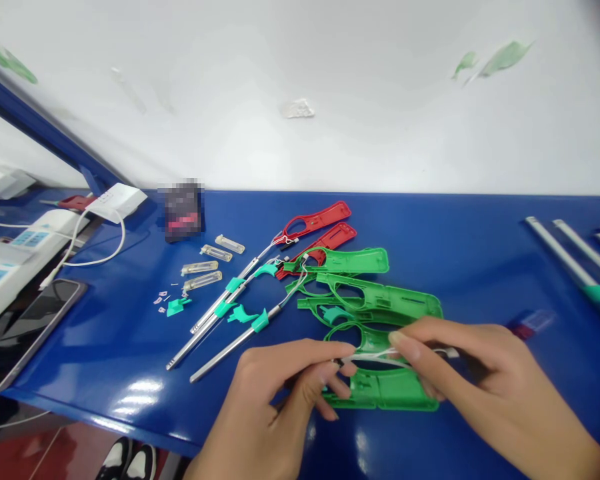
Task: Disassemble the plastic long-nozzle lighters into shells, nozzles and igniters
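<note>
My left hand pinches a small dark piece at the end of thin white wires. Opposite it, my right hand grips the same wires between thumb and forefinger, and a small white connector shows past those fingers. Behind and beneath the wires lie green plastic shell halves with ring-shaped openings. Further off are red shell halves. Left of these, metal rods with wires at their upper ends carry teal plastic clips.
Clear narrow parts and a loose teal piece lie on the blue table. A phone, a power strip and a white charger with cable occupy the left. More metal rods lie at right.
</note>
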A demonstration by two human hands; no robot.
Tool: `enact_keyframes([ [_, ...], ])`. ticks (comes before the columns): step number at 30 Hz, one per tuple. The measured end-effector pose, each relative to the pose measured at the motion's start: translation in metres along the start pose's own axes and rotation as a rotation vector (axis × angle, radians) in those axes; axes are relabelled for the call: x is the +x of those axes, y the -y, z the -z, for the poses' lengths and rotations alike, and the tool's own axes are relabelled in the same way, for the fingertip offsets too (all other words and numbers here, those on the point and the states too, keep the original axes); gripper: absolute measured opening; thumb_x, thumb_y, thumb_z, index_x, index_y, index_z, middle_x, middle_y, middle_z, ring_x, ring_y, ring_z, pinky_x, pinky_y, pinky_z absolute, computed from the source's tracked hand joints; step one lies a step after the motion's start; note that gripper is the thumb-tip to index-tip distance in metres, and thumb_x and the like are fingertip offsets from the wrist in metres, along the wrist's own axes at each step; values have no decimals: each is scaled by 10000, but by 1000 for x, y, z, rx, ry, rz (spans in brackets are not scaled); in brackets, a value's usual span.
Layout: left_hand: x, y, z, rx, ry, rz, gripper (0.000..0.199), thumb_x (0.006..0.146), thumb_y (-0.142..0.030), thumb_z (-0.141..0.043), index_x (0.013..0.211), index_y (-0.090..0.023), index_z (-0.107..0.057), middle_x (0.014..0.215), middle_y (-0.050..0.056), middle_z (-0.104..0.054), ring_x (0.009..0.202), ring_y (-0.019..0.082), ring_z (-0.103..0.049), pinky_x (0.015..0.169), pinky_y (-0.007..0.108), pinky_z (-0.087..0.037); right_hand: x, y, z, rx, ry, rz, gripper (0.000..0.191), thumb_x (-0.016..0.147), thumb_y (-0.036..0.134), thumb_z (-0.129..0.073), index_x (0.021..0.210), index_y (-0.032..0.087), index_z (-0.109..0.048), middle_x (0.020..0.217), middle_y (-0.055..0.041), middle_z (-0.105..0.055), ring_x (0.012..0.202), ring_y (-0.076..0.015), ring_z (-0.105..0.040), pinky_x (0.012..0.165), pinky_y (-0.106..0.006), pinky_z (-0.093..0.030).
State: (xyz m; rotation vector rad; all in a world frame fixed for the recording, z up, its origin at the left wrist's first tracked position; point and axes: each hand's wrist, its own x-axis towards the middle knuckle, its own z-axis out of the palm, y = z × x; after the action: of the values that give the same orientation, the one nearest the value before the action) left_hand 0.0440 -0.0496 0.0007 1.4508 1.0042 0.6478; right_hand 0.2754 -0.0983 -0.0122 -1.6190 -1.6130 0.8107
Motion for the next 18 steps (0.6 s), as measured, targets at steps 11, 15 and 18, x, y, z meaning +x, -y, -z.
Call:
enact_keyframes([
  [11,-2,1,0,26,9,-78,307,1050,-228,-596,1168,-417,-807,967,-21,-719,693,76,-703,649,151,-616,0,-1,0,-18,-10,14,347,1034,476,-613,787,286,-766,594,66,-674,459,-96,-583,438,-215,-424],
  [15,-11,-5,1,89,-40,22,236,989,-281,-683,1158,-394,-803,1111,2,-677,755,104,-708,649,178,-621,0,1,0,5,-13,9,360,1033,472,-615,762,282,-754,554,67,-636,443,-94,-571,438,-204,-428],
  [18,-13,-9,1,83,-46,30,238,973,-263,-660,1124,-376,-804,1089,6,-661,771,121,-699,596,180,-597,2,3,-1,23,-1,20,369,1036,469,-608,748,285,-746,491,79,-581,408,-84,-544,422,-195,-409],
])
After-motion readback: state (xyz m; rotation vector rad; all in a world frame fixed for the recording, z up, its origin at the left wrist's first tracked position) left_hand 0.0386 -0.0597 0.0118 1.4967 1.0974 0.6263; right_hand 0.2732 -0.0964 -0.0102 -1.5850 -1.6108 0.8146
